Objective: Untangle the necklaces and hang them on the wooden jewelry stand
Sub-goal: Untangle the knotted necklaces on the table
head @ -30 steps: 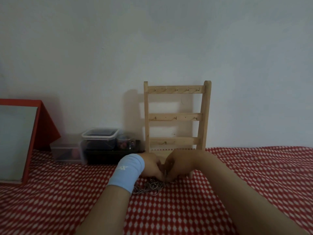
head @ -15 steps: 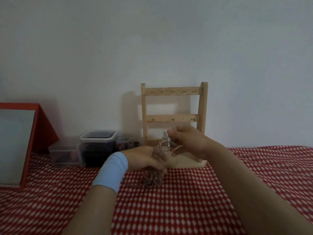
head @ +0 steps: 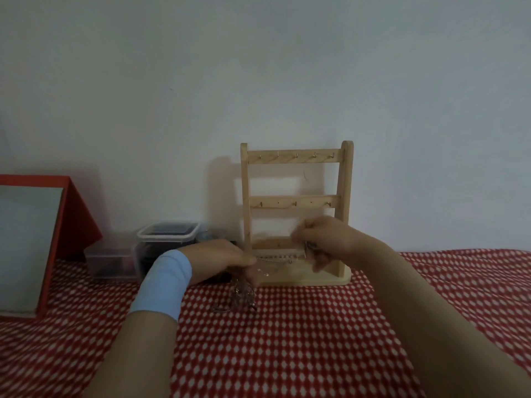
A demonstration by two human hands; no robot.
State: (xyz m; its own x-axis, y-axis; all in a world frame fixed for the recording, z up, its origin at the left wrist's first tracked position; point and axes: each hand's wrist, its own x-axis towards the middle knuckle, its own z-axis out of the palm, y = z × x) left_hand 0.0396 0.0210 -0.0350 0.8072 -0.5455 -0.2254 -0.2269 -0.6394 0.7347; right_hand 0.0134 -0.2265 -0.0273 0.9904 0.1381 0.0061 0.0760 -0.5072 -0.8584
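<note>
a pale wall (head: pixel 258 81) fills the upper half of the view. below it a red cloth (head: pixel 287 340) with small white dots covers the surface from edge to edge. at the far left a mirror (head: pixel 26 248) in a red frame leans back, its foot on the cloth. the stand (head: pixel 346 196) is upright against the wall, right of centre, on its flat base. it has two posts and three cross bars. small hooks show on the top and middle bars, and none of those hooks carries anything. left of the stand a lidded box (head: pixel 168 234) with dark contents sits beside a lower clear box (head: pixel 109 262).

both forearms reach in from the bottom. the left hand (head: pixel 218 259), with a light blue wristband (head: pixel 161 285) behind it, is just left of the stand's base. its fingers are curled down and grip the top of the tangle (head: pixel 244 294) of necklaces, which hangs from them with its lower end on the cloth. the right hand (head: pixel 330 239) is raised in front of the stand's lowest bar, fingers bent, thumb and fingertips pinching one end of a chain (head: pixel 278 259). this thin chain runs almost level between the two hands, across the front of the stand's base. motion blur hides the fingertips' exact hold.
</note>
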